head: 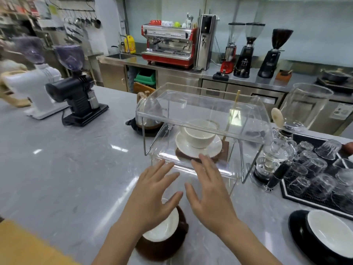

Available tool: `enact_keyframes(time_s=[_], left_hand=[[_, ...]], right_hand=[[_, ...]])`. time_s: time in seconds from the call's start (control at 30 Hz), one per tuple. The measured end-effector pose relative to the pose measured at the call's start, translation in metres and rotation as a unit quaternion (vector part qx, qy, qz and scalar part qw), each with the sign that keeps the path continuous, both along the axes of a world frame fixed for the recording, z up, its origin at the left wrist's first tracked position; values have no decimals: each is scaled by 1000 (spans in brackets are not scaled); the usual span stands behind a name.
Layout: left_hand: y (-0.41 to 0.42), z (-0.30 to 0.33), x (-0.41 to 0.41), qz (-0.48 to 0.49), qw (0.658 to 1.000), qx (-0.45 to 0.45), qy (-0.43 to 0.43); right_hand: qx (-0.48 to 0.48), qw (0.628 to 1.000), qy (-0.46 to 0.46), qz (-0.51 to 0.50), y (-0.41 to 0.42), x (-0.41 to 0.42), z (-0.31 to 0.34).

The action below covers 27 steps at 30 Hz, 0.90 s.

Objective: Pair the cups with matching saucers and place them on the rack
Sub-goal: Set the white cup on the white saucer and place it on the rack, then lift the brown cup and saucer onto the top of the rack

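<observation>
A brown cup [164,232] with a white inside is sitting on the grey counter [76,169], close to the person, just under the left hand [152,194]. That hand is hovering over it with fingers spread, holding nothing. The right hand [210,194] is hanging beside it, also spread and holding nothing. The cup is lying a bit below and left of the right hand, so the left hand is nearer. It looks like it is leaning over, with its mouth facing up and to the right, but I cannot tell for sure.

Just past the fingertips, the clear rack [202,115] is standing. On its low shelf 1 white cup [198,133] is already sitting on a white saucer [198,148]. Far to the right, a black cup [328,232] is waiting on a black saucer [301,238]. I think the brown cup is going next
</observation>
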<state>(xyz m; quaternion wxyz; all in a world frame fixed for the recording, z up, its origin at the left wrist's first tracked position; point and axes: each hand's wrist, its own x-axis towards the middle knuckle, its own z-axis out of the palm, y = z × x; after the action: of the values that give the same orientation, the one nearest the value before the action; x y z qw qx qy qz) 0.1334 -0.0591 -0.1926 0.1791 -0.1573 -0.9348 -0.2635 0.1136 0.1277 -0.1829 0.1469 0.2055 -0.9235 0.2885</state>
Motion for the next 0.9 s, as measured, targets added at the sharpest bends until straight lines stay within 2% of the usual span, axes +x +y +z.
enact_keyframes(time_s=[0.27,0.47,0.6,0.77,0.9], left_hand=[[-17,-30,46,14,999,27,-37],[-26,-47,72,42,996,72,-43],[-30,-57,82,54,992,111,-35],[-34,-71,91,77,988,129,-38],[-37,-77,93,96,986,129,-50]], right_hand=[[8,997,-48,63,4,33,-41],[38,994,-50,92,5,45,-68],[68,993,8,98,5,51,-78],[19,993,113,35,7,59,-97],[12,993,106,41,7,59,-102]])
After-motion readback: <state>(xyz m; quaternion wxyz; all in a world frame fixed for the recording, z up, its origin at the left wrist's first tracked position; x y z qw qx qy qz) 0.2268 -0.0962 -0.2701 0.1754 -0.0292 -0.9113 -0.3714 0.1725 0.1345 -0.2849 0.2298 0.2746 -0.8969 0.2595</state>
